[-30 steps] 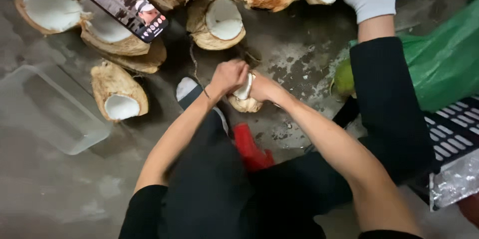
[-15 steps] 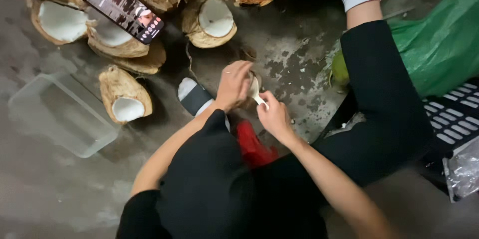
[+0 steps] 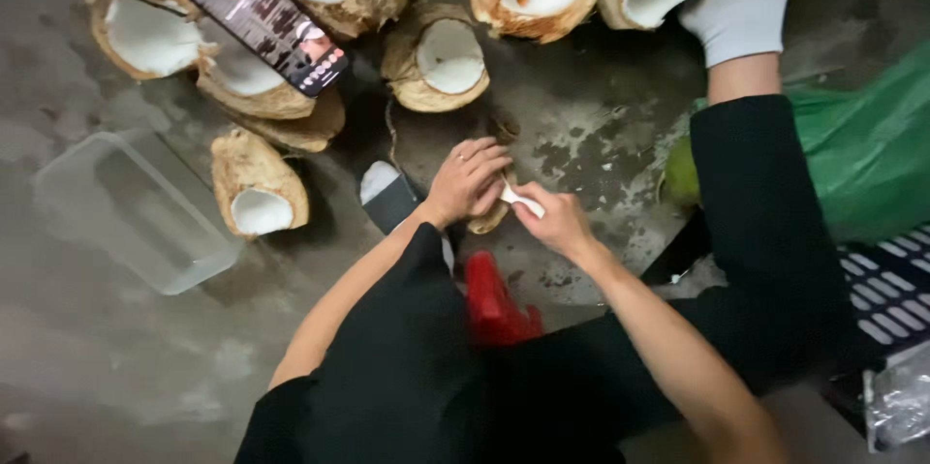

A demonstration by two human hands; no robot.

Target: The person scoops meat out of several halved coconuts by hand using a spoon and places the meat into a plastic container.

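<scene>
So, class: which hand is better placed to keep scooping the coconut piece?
Probably the right hand: it grips the white scoop, while the left hand covers the coconut piece, steadying it.

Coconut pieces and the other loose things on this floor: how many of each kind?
Open coconut pieces on the floor, white flesh showing: 8
Husk piece in the left hand: 1
White tool in the right hand: 1
Phone: 1
Clear tub: 1
Total: 12
</scene>
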